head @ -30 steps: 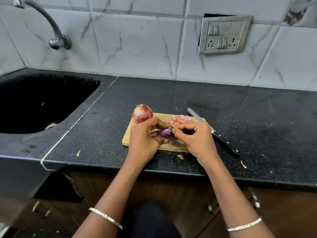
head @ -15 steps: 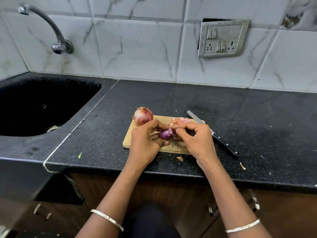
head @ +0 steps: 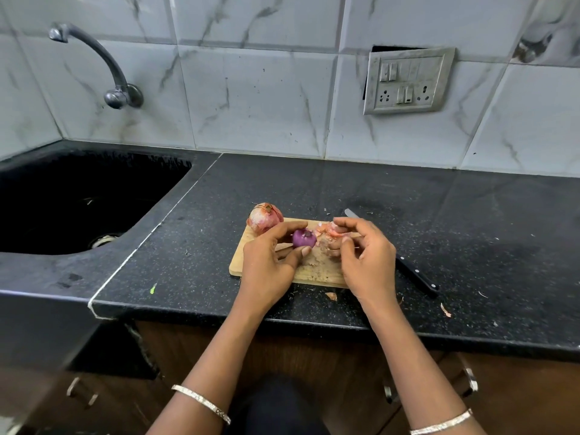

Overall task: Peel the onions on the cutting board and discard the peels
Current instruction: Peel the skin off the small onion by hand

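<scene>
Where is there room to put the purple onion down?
The dark counter is mostly bare between the sink and the cutting board, behind the board up to the tiled wall, and right of the knife. The board is crowded: unpeeled onion, peels, left hand gripping the purple onion, right hand.

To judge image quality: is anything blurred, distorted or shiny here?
Head view: the right hand looks slightly motion-blurred; the peeled onion in the left hand is sharp; the wide-angle lens bows the countertop edge; the wall tiles carry soft reflections.
</scene>
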